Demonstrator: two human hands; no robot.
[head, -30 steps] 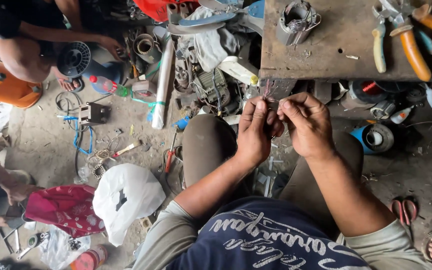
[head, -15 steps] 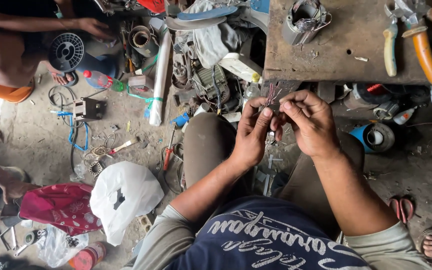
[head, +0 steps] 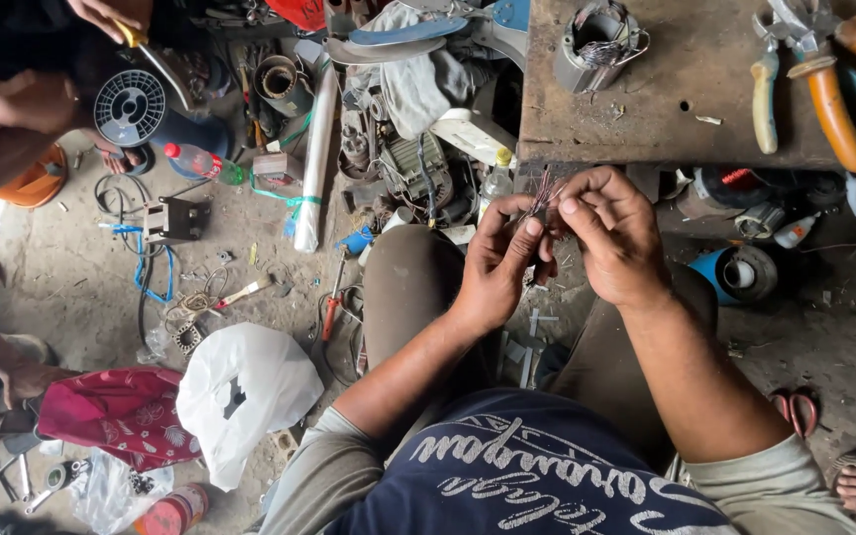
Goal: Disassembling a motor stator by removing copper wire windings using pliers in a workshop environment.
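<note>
Two hands over my knees. Left: white plastic bag (head: 245,391) on the floor. Centre: my left hand (head: 495,266), fingers pinched shut on a bundle of thin wires (head: 544,193); my right hand (head: 614,236) pinching the same strands. Right: wooden bench (head: 686,119) bearing orange-handled pliers (head: 834,109).

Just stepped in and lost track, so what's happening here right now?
A seated person holds a small bundle of thin wires between both hands, left hand and right hand, pinching the strands above their knees. Just ahead, a worn workbench carries a wound motor stator and orange-handled pliers. At upper left, another person's hand works beside a black wire spool.
</note>
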